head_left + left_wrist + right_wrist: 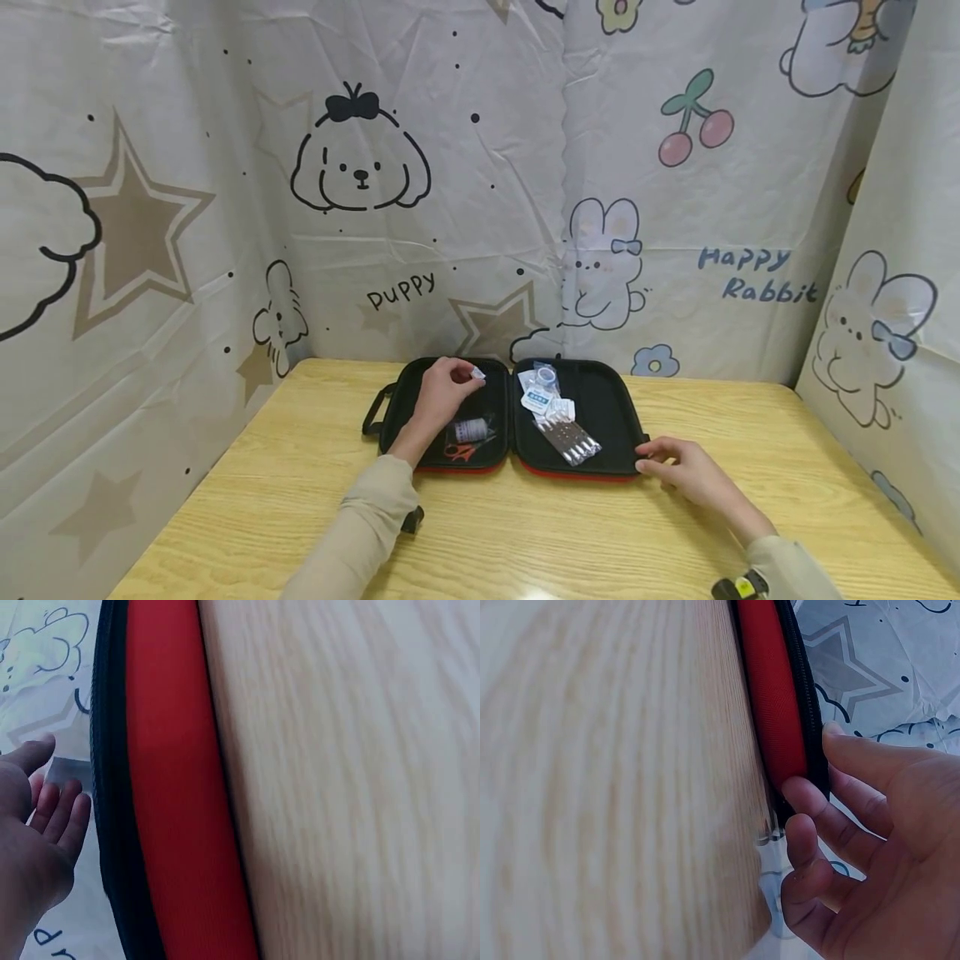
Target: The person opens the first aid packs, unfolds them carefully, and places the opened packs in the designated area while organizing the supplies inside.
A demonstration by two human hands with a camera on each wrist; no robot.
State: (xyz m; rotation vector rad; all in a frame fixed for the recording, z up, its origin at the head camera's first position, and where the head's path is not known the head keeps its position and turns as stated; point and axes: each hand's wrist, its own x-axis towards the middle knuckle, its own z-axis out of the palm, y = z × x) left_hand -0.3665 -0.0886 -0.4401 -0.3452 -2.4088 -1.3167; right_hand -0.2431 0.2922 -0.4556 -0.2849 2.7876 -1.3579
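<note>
The case [617, 408] has a matt black lining; its red side wall [180, 780] looks like finely ribbed cloth, edged by a toothed zip [804, 675]. In its right half, the swab pack [567, 438] is glossy clear plastic. Beneath the case, the table [562, 533] shows smooth, faintly shiny wood grain. Behind it, the curtain [495, 200] is creased, slightly glossy sheeting. In front, the sleeve [356, 521] is matt cloth.

Beige cloth left sleeve [352, 521]: loose, wrinkled, ending behind bare left hand [442, 393]
Beige cloth right sleeve [797, 571]: plain, ending behind bare right hand [688, 472]
Small black left wrist unit [412, 520]: partly hidden
Black right wrist unit [726, 591]: yellow square marking [745, 587]
</note>
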